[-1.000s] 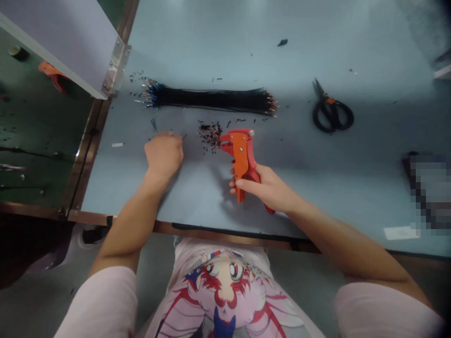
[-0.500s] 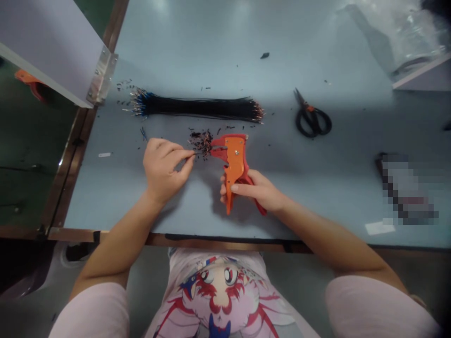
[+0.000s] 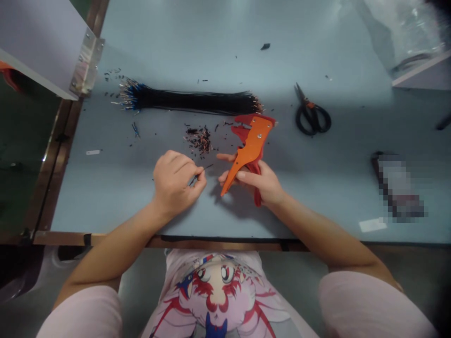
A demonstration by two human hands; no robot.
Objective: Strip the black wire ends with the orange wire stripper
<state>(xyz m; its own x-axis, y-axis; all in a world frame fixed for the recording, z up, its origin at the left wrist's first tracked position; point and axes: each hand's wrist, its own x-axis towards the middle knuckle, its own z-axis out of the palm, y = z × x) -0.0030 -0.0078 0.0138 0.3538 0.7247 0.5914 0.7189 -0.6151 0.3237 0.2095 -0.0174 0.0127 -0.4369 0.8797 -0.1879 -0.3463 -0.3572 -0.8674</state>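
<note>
My left hand (image 3: 175, 182) pinches a short thin black wire (image 3: 201, 171) between thumb and fingers, its tip pointing right and clear of any tool. My right hand (image 3: 256, 180) grips an orange and red self-adjusting wire stripper (image 3: 252, 143), tilted with its jaws up and to the right. A small gap separates the wire tip from the stripper's handle. Above my hands lies a heap of cut wire bits and insulation scraps (image 3: 199, 141). Behind that stretches a long bundle of black wires (image 3: 190, 101) with blue-sleeved ends on the left and bare metal tips on the right.
Black-handled scissors (image 3: 312, 115) lie to the right on the pale blue table (image 3: 105, 188). A pixelated object (image 3: 396, 188) sits further right. A white panel with a metal bracket (image 3: 86, 61) juts in at top left, and a clear plastic bag (image 3: 398, 33) lies at top right.
The wire has come out of the stripper's jaws. My left hand has moved down and right, and my right hand has swung the stripper from upright to tilted, with its jaws turned up and right.
</note>
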